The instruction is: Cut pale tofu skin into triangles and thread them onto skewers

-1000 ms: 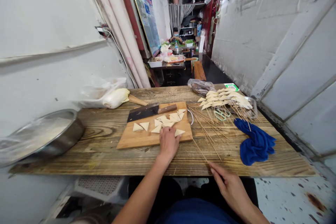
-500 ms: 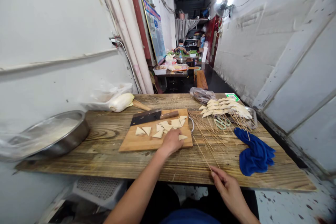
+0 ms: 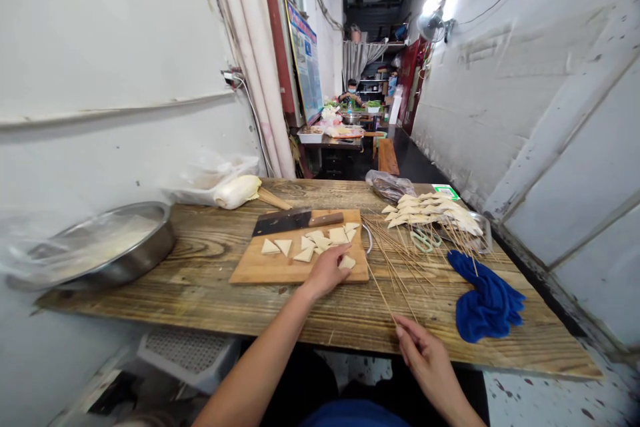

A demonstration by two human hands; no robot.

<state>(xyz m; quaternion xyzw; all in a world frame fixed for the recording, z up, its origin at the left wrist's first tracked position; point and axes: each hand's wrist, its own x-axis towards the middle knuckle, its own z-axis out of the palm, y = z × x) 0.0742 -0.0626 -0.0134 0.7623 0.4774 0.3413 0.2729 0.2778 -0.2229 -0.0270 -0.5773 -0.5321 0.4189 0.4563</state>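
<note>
My left hand (image 3: pixel 326 272) reaches over the wooden cutting board (image 3: pixel 270 273), with thumb and fingers closed around the edges of a pale tofu triangle (image 3: pixel 347 262). Several more cut tofu triangles (image 3: pixel 283 247) lie beside it on the board. Near the table's front edge, my right hand (image 3: pixel 425 355) pinches the end of a thin bamboo skewer (image 3: pixel 381 292), whose tip points toward the board by the held piece. Loose bamboo skewers (image 3: pixel 400 260) are spread just right of the board. A black-bladed cleaver (image 3: pixel 283 223) with a wooden handle rests along the board's far side.
Skewered tofu triangles (image 3: pixel 430 210) are piled at right, near green-handled scissors (image 3: pixel 425 239) and a blue cloth (image 3: pixel 487 300). A large metal basin (image 3: pixel 165 233) stands left, with a whitish vegetable (image 3: pixel 237 191) behind. Another person (image 3: pixel 351 93) sits at a far table.
My left thumb and fingers have come round the tofu triangle at the board's right side. My right hand has shifted slightly left with the skewer. The whole view has moved a little.
</note>
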